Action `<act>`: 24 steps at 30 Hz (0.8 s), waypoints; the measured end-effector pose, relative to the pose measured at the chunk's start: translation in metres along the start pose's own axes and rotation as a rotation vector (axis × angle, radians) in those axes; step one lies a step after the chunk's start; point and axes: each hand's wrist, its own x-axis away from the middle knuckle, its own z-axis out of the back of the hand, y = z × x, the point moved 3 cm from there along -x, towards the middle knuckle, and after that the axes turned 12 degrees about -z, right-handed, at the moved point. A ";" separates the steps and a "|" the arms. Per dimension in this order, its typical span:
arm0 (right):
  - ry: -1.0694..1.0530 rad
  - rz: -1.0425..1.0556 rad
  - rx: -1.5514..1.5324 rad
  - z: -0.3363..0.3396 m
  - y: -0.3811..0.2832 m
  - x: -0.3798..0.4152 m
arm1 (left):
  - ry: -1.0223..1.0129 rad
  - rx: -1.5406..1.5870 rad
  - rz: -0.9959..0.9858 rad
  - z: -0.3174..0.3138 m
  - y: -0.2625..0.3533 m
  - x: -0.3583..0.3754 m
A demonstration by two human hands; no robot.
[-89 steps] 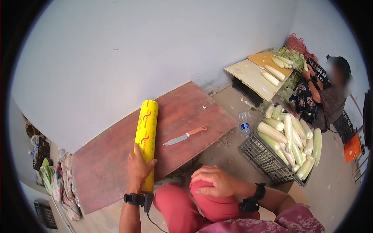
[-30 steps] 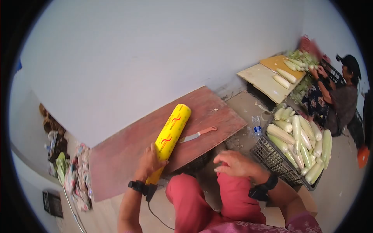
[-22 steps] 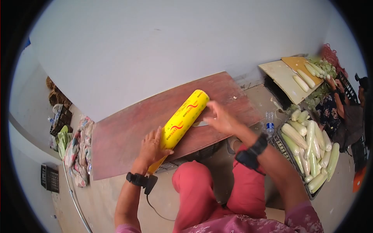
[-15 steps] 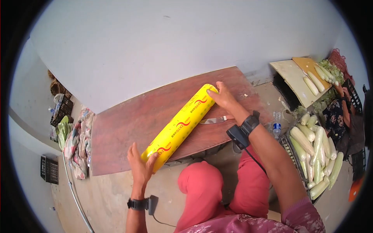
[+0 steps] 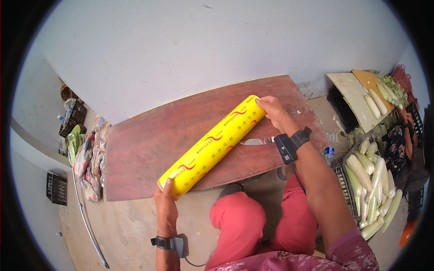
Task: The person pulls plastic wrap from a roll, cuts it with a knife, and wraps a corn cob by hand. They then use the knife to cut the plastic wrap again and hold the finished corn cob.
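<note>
A long yellow roll of cling film [image 5: 210, 144] with red and green print lies slantwise over the dark red board [image 5: 140, 149]. At its lower left end my left hand [image 5: 166, 201] grips it, thumb on top and fingers tucked out of sight around the end. The upper right end is in my right hand [image 5: 273, 110], with the thumb pressed on the edge. Between the roll and my right wrist a knife [image 5: 255, 142] rests on the board, its handle partly covered by the wrist strap device.
On the right, a crate [image 5: 341, 180] is heaped with long pale vegetables [image 5: 373, 180], and a water bottle [image 5: 329, 154] stands beside it. Another person's hand [image 5: 403, 115] is near more vegetables on a board [image 5: 352, 95]. Bundled cloth [image 5: 92, 158] lies left.
My left hand has closed from spread fingers onto the lower end of the roll. The roll has turned about its length, showing more green print. The view has shifted slightly.
</note>
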 end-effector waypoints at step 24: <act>-0.082 0.260 -0.262 0.091 -0.045 0.178 | -0.298 0.382 0.245 0.006 0.098 -0.060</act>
